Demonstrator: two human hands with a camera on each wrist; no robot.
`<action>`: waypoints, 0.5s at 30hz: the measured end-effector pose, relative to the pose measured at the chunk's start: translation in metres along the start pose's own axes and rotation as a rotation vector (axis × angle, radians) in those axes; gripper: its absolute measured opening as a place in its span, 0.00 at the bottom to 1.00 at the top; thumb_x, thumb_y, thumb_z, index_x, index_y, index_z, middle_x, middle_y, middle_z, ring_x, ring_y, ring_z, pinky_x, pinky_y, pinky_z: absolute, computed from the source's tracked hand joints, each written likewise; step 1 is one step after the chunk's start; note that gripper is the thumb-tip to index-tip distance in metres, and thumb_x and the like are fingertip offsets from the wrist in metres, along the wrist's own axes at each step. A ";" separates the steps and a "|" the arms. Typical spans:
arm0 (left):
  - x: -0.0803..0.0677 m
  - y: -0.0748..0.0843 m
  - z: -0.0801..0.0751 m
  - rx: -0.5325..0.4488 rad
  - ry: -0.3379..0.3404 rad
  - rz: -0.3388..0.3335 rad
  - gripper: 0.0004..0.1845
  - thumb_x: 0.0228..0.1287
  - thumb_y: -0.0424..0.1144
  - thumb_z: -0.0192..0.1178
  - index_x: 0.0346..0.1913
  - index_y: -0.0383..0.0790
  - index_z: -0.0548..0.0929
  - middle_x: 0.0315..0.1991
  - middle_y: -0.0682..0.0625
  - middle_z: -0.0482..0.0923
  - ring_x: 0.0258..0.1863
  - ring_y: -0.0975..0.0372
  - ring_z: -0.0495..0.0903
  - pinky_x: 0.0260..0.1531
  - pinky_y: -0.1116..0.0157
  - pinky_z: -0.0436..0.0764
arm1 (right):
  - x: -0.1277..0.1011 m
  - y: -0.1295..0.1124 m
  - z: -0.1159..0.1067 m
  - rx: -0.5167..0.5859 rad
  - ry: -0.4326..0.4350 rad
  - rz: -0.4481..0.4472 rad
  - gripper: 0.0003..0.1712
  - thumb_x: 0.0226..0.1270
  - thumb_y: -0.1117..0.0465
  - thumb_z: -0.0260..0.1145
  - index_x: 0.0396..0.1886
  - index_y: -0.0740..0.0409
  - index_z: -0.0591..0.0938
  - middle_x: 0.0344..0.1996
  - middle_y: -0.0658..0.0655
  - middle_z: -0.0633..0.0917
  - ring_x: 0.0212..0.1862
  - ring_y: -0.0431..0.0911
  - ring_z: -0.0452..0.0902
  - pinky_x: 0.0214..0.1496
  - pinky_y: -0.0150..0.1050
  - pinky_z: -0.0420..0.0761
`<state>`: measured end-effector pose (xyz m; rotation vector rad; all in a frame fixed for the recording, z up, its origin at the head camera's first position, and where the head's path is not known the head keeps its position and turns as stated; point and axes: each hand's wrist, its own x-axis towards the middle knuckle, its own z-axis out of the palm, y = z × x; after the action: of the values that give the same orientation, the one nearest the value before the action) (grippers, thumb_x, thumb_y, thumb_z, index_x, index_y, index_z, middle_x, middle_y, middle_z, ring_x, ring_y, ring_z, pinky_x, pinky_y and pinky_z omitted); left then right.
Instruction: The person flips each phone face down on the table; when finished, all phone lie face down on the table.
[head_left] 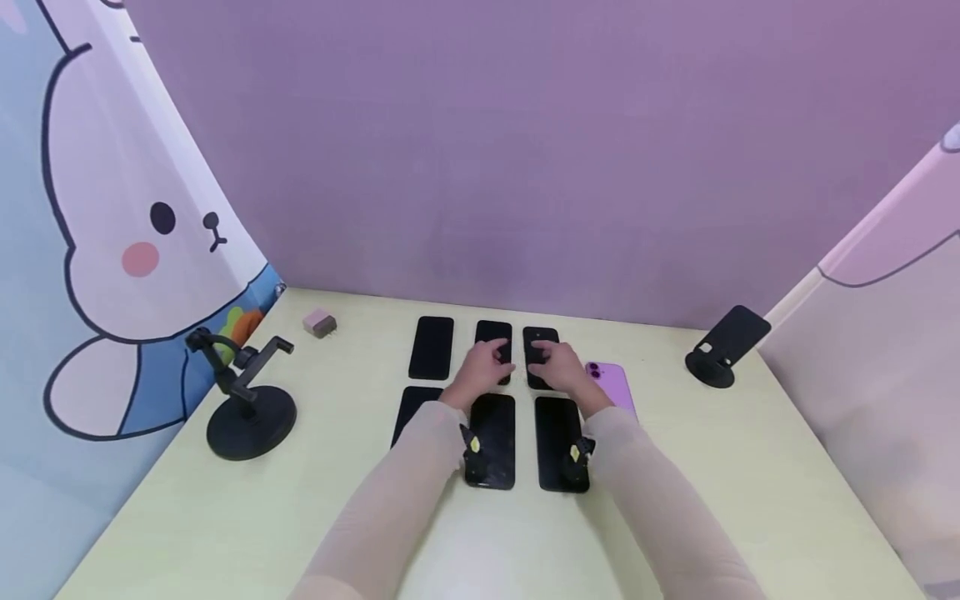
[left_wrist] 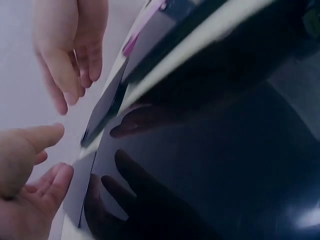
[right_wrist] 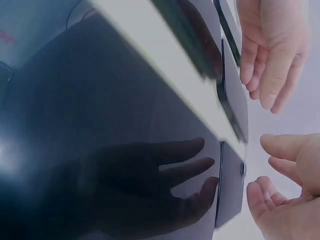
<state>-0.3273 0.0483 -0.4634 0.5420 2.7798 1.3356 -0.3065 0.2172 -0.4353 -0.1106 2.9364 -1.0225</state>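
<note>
Several black phones lie screen-up in two rows on the pale table [head_left: 337, 517]. My left hand [head_left: 480, 372] hovers around the middle back-row phone [head_left: 492, 332], fingers and thumb apart. Over the right back-row phone [head_left: 540, 335] is my right hand [head_left: 561, 369], its fingers loosely spread. Neither hand holds anything. Both wrists pass above the front-row phones, the middle one [head_left: 495, 429] and the right one [head_left: 553, 429]. In the left wrist view a glossy dark screen [left_wrist: 210, 150] mirrors fingers; the right wrist view shows a similar screen [right_wrist: 110, 115].
A purple phone [head_left: 617, 385] lies beside my right forearm, partly covered. More black phones lie on the left, one at the back [head_left: 431, 348] and one in front [head_left: 414, 410]. A black round-based stand [head_left: 251, 425], a small pinkish-grey block [head_left: 320, 322] and another black stand [head_left: 738, 333] flank them.
</note>
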 end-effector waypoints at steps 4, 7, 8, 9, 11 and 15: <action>-0.006 -0.011 -0.018 0.009 0.031 -0.057 0.28 0.63 0.35 0.66 0.65 0.31 0.73 0.43 0.38 0.77 0.43 0.51 0.78 0.46 0.56 0.77 | 0.003 -0.017 0.013 0.032 -0.035 0.012 0.29 0.65 0.64 0.67 0.65 0.66 0.73 0.50 0.71 0.80 0.52 0.59 0.76 0.54 0.50 0.75; -0.009 -0.016 -0.026 0.051 0.025 -0.094 0.28 0.63 0.37 0.66 0.65 0.32 0.73 0.43 0.38 0.78 0.43 0.50 0.79 0.46 0.56 0.78 | 0.002 -0.027 0.021 0.026 -0.082 0.037 0.30 0.66 0.61 0.66 0.67 0.64 0.72 0.51 0.69 0.80 0.53 0.58 0.76 0.54 0.50 0.75; -0.010 -0.018 -0.028 0.065 0.021 -0.099 0.29 0.63 0.37 0.66 0.65 0.31 0.73 0.43 0.37 0.79 0.44 0.50 0.79 0.46 0.55 0.78 | 0.002 -0.030 0.024 0.020 -0.090 0.046 0.30 0.66 0.61 0.66 0.67 0.64 0.72 0.51 0.68 0.81 0.53 0.58 0.76 0.53 0.50 0.76; -0.010 -0.019 -0.029 0.077 0.016 -0.106 0.29 0.63 0.37 0.66 0.65 0.31 0.73 0.43 0.37 0.80 0.44 0.50 0.79 0.46 0.55 0.78 | 0.002 -0.032 0.026 0.019 -0.093 0.057 0.30 0.66 0.60 0.66 0.67 0.63 0.72 0.51 0.68 0.81 0.53 0.57 0.77 0.53 0.49 0.76; -0.011 -0.022 -0.030 0.079 0.008 -0.120 0.28 0.63 0.37 0.66 0.64 0.31 0.73 0.45 0.36 0.81 0.47 0.49 0.79 0.48 0.55 0.77 | 0.002 -0.034 0.029 0.023 -0.085 0.077 0.30 0.65 0.61 0.67 0.66 0.63 0.73 0.49 0.66 0.82 0.52 0.56 0.77 0.51 0.48 0.77; -0.013 -0.026 -0.030 0.063 0.008 -0.147 0.27 0.62 0.36 0.66 0.63 0.31 0.74 0.50 0.36 0.80 0.50 0.48 0.79 0.49 0.55 0.77 | 0.003 -0.035 0.034 0.079 -0.057 0.104 0.29 0.64 0.64 0.68 0.65 0.64 0.74 0.47 0.66 0.83 0.49 0.54 0.79 0.47 0.46 0.78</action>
<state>-0.3277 0.0070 -0.4655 0.3273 2.8137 1.2273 -0.3055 0.1682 -0.4399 0.0150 2.8139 -1.0991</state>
